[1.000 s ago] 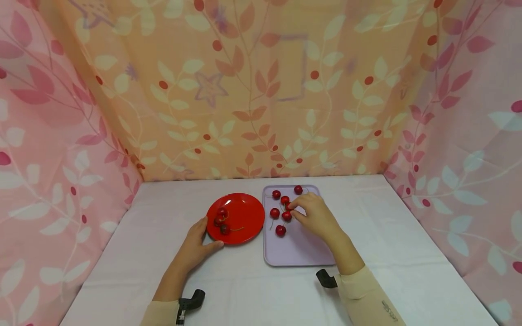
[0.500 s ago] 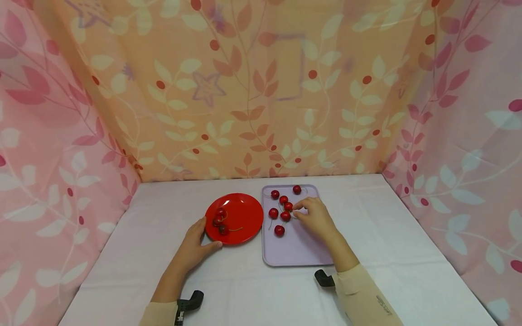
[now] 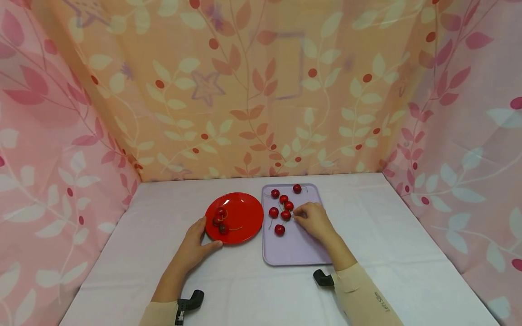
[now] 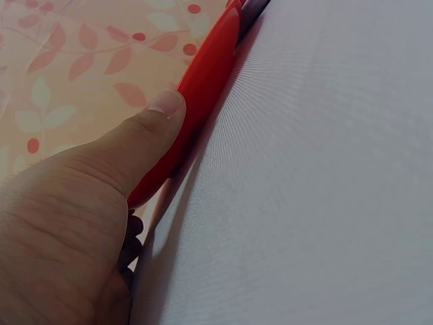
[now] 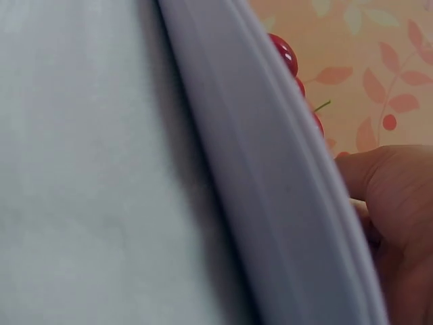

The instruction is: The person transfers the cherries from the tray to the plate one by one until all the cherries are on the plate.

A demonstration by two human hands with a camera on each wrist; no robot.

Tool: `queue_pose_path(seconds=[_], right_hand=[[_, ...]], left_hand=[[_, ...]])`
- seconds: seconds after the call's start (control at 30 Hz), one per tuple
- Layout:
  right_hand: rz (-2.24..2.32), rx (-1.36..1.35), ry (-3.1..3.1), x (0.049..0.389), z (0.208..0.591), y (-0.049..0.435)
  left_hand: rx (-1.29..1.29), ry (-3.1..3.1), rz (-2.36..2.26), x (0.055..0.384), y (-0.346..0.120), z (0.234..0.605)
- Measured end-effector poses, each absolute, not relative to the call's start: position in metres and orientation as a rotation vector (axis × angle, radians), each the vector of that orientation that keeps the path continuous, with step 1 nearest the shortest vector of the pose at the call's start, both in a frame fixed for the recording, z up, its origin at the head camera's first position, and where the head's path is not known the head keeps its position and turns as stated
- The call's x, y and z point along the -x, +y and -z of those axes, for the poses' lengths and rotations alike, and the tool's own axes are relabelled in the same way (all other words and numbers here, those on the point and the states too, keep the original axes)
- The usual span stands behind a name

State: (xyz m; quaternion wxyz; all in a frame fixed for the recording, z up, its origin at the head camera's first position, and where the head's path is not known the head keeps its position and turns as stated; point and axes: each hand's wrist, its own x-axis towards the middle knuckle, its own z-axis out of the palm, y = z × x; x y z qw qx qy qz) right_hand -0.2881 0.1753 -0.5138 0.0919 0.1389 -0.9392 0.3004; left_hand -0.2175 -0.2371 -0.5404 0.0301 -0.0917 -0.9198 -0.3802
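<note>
Several red cherries with thin stems lie on a lilac tray (image 3: 297, 251), among them a middle cherry (image 3: 286, 216) with its stem toward the right. At that stem, the thumb and bent fingers of my right hand (image 3: 315, 221) come together and pinch it. In the right wrist view the tray's raised side hides most of this hand's fingertips. My left hand (image 3: 193, 246) holds the near-left rim of a red plate (image 3: 248, 217), thumb (image 4: 152, 128) against its edge and fingers round the left side. On the plate's left part rest a few cherries, one dark cherry (image 3: 223, 228) nearest me.
Plate and tray stand side by side on a white cloth-covered table (image 3: 236, 290), their rims nearly meeting. A patterned curtain (image 3: 253, 90) rises behind the table, with pink cloth (image 3: 53, 158) on both sides. Black wrist mounts (image 3: 324, 277) stick out from the sleeves.
My right hand has drawn back slightly toward me and right, from the upper cherry to the middle cherry's stem, its fingers closing together. The left hand and plate stay put.
</note>
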Motion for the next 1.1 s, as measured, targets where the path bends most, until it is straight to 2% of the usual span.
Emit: queue_pose_path(seconds=[0.73,1.1], right_hand=[[-0.727,-0.445,-2.754,0.2853,0.52,0.1734],[-0.864,-0.408,-2.735,0.288,0.5187,0.1726]], left_hand=[[0.267,-2.845,1.184,0.2164,-0.2375,0.5397],[0.268,-2.846,1.186,0.2155,-0.2366,0.5381]])
